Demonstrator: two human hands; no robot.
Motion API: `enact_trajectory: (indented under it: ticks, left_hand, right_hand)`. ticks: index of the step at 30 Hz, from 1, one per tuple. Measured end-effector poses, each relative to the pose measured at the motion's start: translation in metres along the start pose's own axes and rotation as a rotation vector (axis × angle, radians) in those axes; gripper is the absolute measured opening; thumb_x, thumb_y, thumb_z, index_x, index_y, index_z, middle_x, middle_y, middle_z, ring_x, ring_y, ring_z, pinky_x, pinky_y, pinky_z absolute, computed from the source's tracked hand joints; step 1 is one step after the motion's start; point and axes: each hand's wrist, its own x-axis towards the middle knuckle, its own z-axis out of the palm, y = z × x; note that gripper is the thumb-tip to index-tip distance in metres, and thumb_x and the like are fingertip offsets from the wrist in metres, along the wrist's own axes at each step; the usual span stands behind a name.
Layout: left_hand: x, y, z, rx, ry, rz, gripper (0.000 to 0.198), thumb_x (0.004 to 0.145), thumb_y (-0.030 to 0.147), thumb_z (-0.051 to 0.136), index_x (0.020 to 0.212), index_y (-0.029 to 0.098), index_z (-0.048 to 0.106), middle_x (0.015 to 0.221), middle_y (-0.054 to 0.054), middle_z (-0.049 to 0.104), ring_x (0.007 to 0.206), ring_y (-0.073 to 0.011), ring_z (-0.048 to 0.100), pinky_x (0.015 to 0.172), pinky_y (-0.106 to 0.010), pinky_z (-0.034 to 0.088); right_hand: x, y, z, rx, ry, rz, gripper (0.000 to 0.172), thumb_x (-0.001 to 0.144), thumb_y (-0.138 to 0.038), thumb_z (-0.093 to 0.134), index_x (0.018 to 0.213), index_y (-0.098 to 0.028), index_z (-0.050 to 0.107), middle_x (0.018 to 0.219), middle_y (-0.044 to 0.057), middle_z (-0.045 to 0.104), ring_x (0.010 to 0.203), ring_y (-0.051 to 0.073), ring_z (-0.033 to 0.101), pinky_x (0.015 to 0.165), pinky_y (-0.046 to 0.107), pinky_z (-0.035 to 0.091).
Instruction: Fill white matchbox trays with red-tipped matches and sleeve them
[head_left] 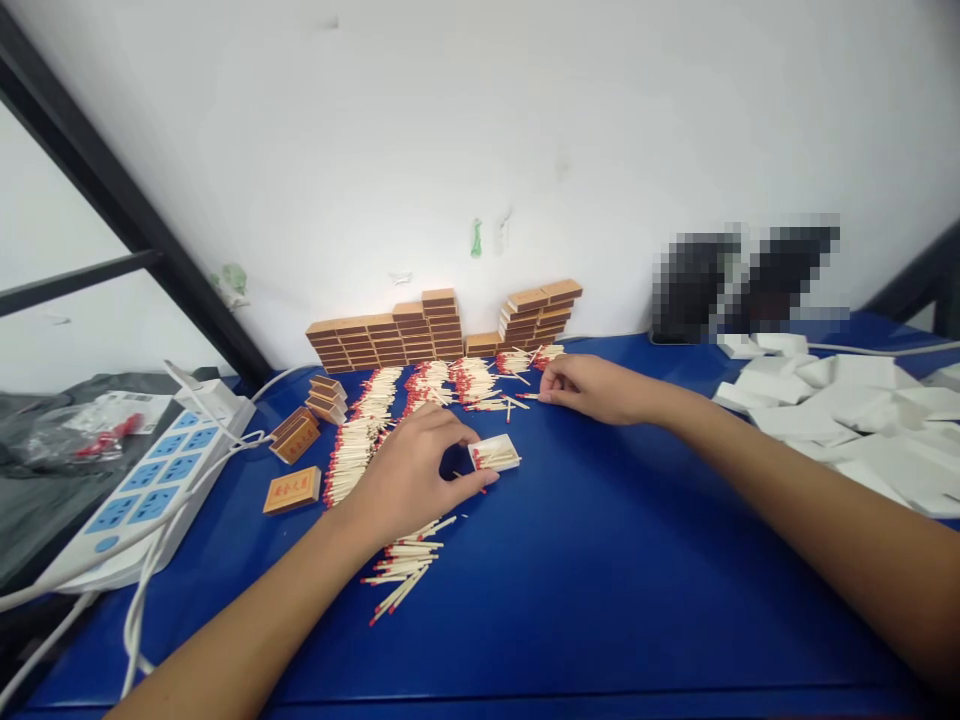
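Note:
My left hand [412, 465] grips a small white matchbox tray [508, 464] between thumb and fingers, low over the blue table. Several red-tipped matches [491, 452] lie inside the tray. Up and to the right, my right hand [574, 388] pinches a match [531, 396] at its fingertips, beside the loose rows. Piles of matches [472, 380] stretch in bands from the back toward the left hand, which hides part of them. A looser cluster of matches [409, 565] lies nearer to me, below the left wrist.
Stacked brown matchboxes [390, 340] line the wall, with another stack [536, 315] to their right. Loose matchboxes [292, 490] sit at the left near a power strip [150, 490] with white cables. White paper trays [847, 420] are heaped at the right.

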Motion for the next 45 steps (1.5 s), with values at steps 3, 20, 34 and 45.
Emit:
enact_trajectory:
  ticks: [3,20,34,45]
  left_hand:
    - [0.001,0.0,0.0,0.005,0.008,0.016,0.025,0.093,0.041,0.082,0.104,0.02,0.074,0.099,-0.005,0.073,0.097,-0.0242,0.066,0.087,-0.04,0.051]
    - [0.0,-0.003,0.002,0.008,-0.003,-0.004,0.026,0.09,0.041,0.085,0.103,0.021,0.073,0.097,-0.004,0.072,0.096,-0.0243,0.065,0.084,-0.039,0.05]
    - [0.002,0.001,0.0,0.012,-0.001,0.024,0.024,0.094,0.04,0.081,0.106,0.021,0.074,0.101,-0.005,0.073,0.097,-0.024,0.065,0.087,-0.04,0.051]
    - [0.002,0.002,0.003,0.016,-0.004,0.05,0.025,0.093,0.039,0.082,0.106,0.02,0.074,0.098,-0.005,0.072,0.096,-0.024,0.065,0.087,-0.039,0.051]
  right_hand:
    - [-0.003,-0.001,-0.005,-0.016,-0.005,-0.029,0.017,0.092,-0.033,0.061,0.086,-0.02,0.07,0.088,0.008,0.075,0.076,0.021,0.064,0.069,0.031,0.046]
    - [-0.034,-0.07,0.017,0.104,-0.13,-0.229,0.02,0.103,-0.035,0.052,0.095,-0.022,0.065,0.102,0.008,0.07,0.086,0.021,0.061,0.076,0.035,0.045]
    - [-0.015,-0.034,-0.016,-0.032,0.295,-0.127,0.021,0.094,-0.037,0.061,0.088,-0.02,0.072,0.089,0.008,0.074,0.079,0.022,0.062,0.072,0.034,0.042]
    - [0.01,0.001,0.022,-0.036,0.296,0.01,0.017,0.092,-0.036,0.067,0.088,-0.02,0.071,0.092,0.006,0.076,0.079,0.02,0.064,0.069,0.031,0.044]
